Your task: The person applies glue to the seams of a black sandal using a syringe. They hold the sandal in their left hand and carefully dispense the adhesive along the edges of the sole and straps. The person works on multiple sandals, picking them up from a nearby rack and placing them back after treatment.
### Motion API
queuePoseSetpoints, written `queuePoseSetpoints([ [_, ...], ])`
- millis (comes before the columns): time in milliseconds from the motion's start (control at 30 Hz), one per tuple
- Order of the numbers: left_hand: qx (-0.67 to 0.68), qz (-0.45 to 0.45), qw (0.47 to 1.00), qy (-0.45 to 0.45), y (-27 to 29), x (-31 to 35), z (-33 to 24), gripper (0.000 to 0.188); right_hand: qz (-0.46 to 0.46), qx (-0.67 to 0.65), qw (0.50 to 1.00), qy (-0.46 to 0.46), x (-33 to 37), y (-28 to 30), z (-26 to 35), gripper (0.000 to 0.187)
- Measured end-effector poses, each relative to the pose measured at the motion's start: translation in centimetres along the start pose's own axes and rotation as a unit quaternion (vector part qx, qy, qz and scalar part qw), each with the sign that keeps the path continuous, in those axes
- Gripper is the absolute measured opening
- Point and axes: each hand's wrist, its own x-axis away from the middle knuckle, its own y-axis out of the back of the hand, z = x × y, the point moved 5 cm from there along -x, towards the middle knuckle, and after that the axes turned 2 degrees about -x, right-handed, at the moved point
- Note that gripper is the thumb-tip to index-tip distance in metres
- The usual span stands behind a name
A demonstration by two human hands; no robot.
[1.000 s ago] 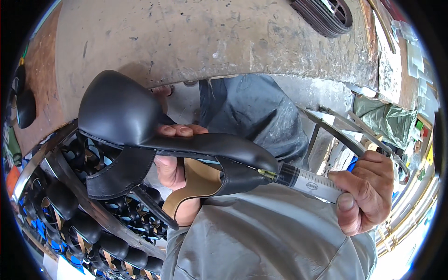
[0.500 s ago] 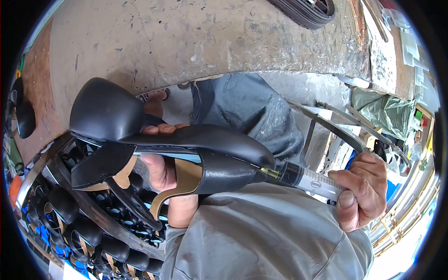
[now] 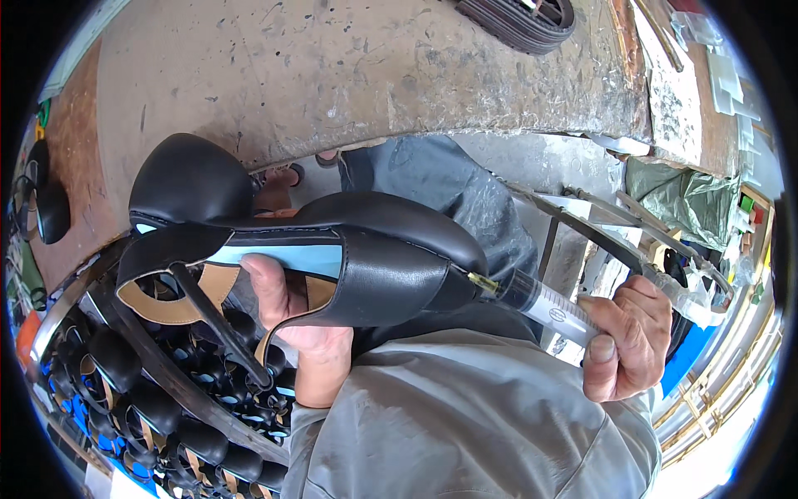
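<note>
A black wedge sandal [image 3: 391, 264] lies sideways above my lap, its heel to the left and its toe to the right. It has a tan lining, a pale blue insole and an ankle strap that hangs down. My left hand [image 3: 291, 299] grips the sandal round its middle, thumb against the insole; the other fingers are mostly hidden behind the sole. Between the thumb and fingers of my right hand [image 3: 628, 337] is a clear syringe [image 3: 553, 312] with dark contents. Its yellow-green needle base [image 3: 482, 284] points at the seam between sole and upper near the toe.
Ahead stretches a stained workbench [image 3: 349, 75] with a dark ridged sole-like piece [image 3: 532, 21] on it. At the lower left a rack [image 3: 158, 341] carries several black sandals. More shoes [image 3: 51, 208] sit at the far left. Metal bars [image 3: 582, 224] stand to the right.
The sandal has tilted so that more of the blue insole and my left thumb show. My right hand and the syringe have shifted slightly left, the needle staying at the toe seam.
</note>
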Motion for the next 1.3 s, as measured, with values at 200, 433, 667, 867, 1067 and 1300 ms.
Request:
queuePoseSetpoints([
  [200, 0.034, 0.01, 0.999, 0.01, -0.3, 0.0, 0.0, 0.044, 0.03, 0.009, 0.999, -0.012, -0.4, 0.0, -0.2, 0.021],
  [433, 0.012, -0.027, 1.0, -0.008, -0.8, -0.2, 0.1, 0.039, 0.037, 0.014, 0.999, -0.035, 0.1, 0.2, -0.5, 0.022],
  [667, 0.011, -0.048, 0.999, -0.002, -0.1, 0.1, -0.3, 0.048, -0.157, -0.014, 0.976, -0.148, 2.8, 3.7, -1.4, 0.037],
  [867, -0.228, -0.111, 0.959, -0.129, -2.5, 3.3, -2.6, 0.033, -0.147, -0.306, 0.903, -0.263, 4.9, -3.1, -6.1, 0.038],
  [1067, -0.432, 0.014, 0.833, -0.344, -4.0, 7.5, -5.5, 0.012, -0.2, -0.38, 0.879, -0.208, 3.5, -6.1, -6.9, 0.026],
  [1300, -0.499, 0.096, 0.801, -0.317, -6.0, 11.6, -7.1, 0.022, -0.178, -0.43, 0.883, -0.064, 0.4, -3.1, -1.9, 0.03],
])
